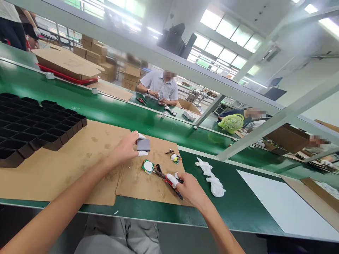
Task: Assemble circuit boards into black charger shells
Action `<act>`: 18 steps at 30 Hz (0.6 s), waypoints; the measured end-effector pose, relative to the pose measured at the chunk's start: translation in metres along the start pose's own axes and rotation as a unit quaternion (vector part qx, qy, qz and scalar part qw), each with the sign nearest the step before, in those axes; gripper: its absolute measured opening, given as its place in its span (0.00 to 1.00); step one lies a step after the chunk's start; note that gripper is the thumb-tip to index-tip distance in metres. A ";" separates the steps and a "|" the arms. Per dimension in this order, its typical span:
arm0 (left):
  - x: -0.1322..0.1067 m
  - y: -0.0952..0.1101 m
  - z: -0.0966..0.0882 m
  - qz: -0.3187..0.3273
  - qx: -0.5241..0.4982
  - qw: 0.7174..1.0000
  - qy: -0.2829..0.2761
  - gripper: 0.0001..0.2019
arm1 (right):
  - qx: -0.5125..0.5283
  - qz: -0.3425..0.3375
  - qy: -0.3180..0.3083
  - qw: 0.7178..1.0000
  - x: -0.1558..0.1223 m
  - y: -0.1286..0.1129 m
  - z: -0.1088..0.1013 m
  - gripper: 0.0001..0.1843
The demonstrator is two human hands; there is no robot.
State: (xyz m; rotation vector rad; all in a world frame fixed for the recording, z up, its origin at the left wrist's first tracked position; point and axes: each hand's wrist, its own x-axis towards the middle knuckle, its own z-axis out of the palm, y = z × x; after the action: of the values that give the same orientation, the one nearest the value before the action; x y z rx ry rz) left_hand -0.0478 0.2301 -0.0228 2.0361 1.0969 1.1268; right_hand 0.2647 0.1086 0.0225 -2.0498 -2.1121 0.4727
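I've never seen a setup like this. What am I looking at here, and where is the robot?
There is no robot: these are a person's own bare hands, and the single picture comes from a camera worn on their head, looking forward and down.

The left hand holds a small dark grey case. The right hand holds red-and-black pliers, their tip at a green circuit board with a white disc; whether they grip it, I can't tell.

Cardboard covers part of the green bench. Black open-topped boxes stand on the left; a second small board and a lumpy white bundle lie to the right.
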 end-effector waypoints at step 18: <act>-0.012 -0.037 0.024 -0.065 -0.021 0.998 0.012 0.22 | -0.102 0.048 0.242 0.964 -0.063 0.119 -0.001 0.28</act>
State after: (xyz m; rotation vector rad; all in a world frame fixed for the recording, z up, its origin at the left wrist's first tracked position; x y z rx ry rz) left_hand -0.0453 0.2362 -0.0679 1.8954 1.1889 1.1026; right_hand 0.3798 0.0476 -0.0096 -2.1034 -1.8303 -0.2330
